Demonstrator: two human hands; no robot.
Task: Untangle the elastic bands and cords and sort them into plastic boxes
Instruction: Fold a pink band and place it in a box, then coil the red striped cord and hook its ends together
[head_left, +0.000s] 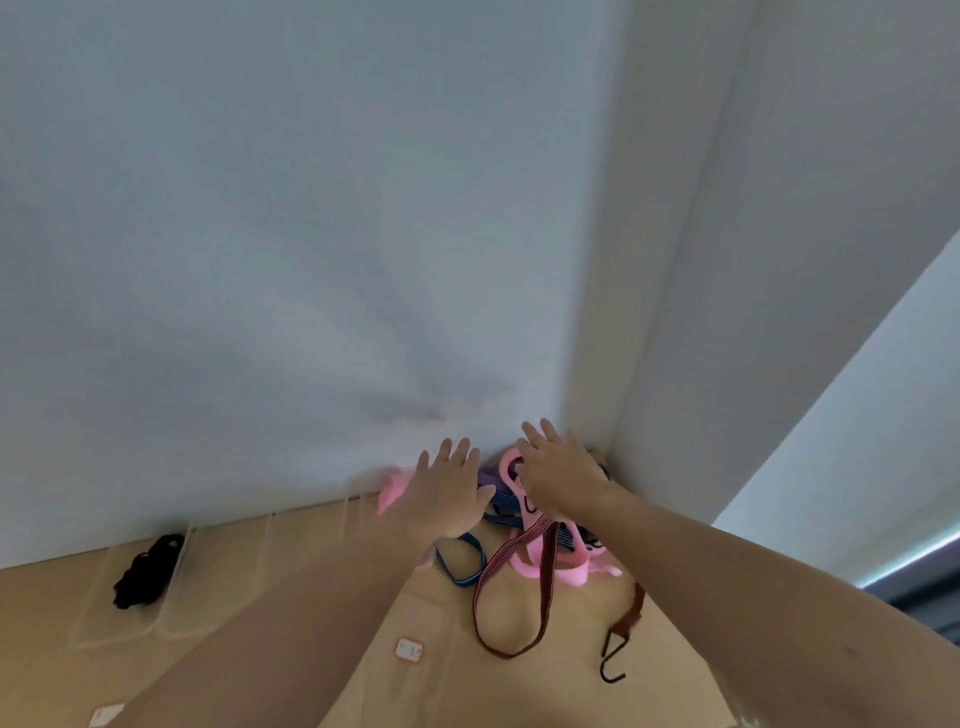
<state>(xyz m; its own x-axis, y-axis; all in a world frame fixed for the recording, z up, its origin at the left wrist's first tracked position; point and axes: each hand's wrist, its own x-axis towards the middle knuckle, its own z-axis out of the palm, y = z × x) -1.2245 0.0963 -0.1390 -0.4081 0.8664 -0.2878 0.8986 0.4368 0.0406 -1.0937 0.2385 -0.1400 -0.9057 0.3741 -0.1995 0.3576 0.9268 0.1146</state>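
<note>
A tangle of bands and cords lies in the corner of the tan table (291, 623): pink bands (563, 564), a blue striped cord (457, 564), a dark red cord (511, 597) ending in a black hook (610, 657), and something purple behind. My left hand (447, 493) reaches out flat with fingers spread, over a blurred pink band (392, 493). My right hand (558, 475) is stretched over the top of the pile, fingers straight, touching the pink band loop. Neither hand plainly grips anything.
A clear plastic box (171, 592) stands at the left against the white wall and holds a black cord bundle (145, 574). More clear boxes (311, 525) line the wall. Small white labels (409, 650) lie on the table.
</note>
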